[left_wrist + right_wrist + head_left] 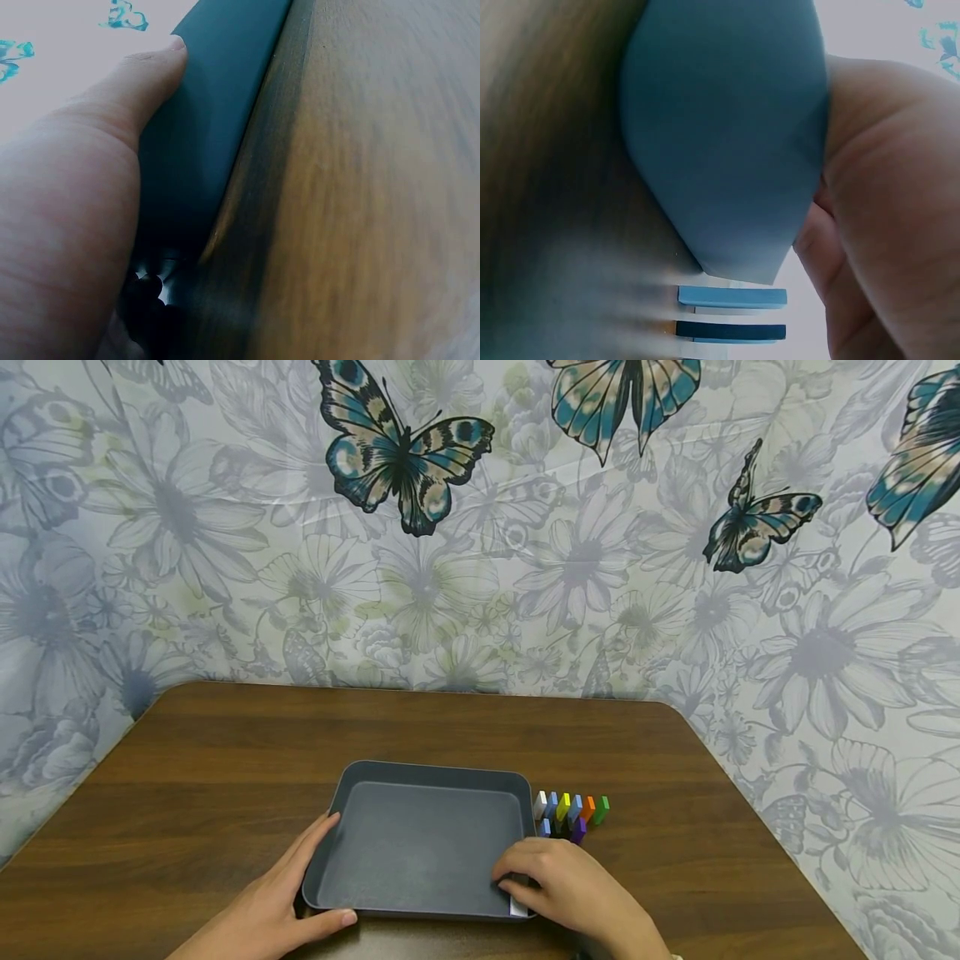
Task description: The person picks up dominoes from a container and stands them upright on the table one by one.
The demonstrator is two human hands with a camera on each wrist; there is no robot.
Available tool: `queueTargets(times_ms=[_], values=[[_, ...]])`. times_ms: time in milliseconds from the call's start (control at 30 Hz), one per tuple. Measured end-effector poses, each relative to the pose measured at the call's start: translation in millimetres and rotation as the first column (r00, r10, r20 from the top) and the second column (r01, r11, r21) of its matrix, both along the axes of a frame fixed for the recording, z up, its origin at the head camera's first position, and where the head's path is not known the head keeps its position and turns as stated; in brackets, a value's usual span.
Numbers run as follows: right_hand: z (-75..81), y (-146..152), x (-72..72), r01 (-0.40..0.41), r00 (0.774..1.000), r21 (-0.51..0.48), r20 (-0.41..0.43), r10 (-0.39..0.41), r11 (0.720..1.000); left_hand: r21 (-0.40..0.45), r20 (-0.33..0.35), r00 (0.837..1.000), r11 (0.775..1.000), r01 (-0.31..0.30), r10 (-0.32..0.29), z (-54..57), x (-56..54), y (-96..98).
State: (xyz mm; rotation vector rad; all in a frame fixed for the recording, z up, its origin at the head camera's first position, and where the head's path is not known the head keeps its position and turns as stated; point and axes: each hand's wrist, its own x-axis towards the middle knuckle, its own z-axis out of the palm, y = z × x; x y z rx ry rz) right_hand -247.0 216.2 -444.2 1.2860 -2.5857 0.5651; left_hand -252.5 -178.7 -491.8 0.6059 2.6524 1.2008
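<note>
A dark grey rectangular baking tray (420, 843) lies on the table. My left hand (273, 893) grips its near left corner, fingers along the left side and thumb on the front wall. In the left wrist view the thumb (154, 79) presses against the tray's outer wall (202, 112). My right hand (562, 885) reaches over the right rim with thumb and fingers curled at a white domino (518, 907) in the near right corner; the hand covers most of the domino. In the right wrist view the tray wall (727, 135) hides the fingertips.
Right of the tray, several coloured dominoes stand upright in two rows, among them a green one (602, 810), an orange one (588, 810) and a purple one (578, 832). The brown wooden table (187, 802) ends at a butterfly-patterned backdrop (450, 610).
</note>
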Motion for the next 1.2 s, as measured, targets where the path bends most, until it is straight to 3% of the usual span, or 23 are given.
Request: queueTargets(times_ms=[300,733,967,1200], values=[[-0.6,-0.8,0.3,-0.064,0.997,-0.042,0.042,0.066,0.997,0.007,0.002,1.000,1.000,0.002,-0.002,1.0,0.9,0.8],[3.7,-2.5,0.6,0.042,0.982,0.039,0.182,-0.049,0.998,0.006,0.021,1.000,1.000,-0.001,0.000,-0.4,-0.6,0.0],[5.0,-4.2,1.2,0.053,0.983,0.065,0.174,-0.063,0.996,0.005,0.030,1.000,1.000,0.003,-0.003,0.2,-1.3,0.7],[7.0,-7.1,2.2,0.070,0.977,0.098,0.196,-0.088,0.993,0.002,-0.005,1.000,1.000,-0.002,0.002,0.5,-0.3,0.3]])
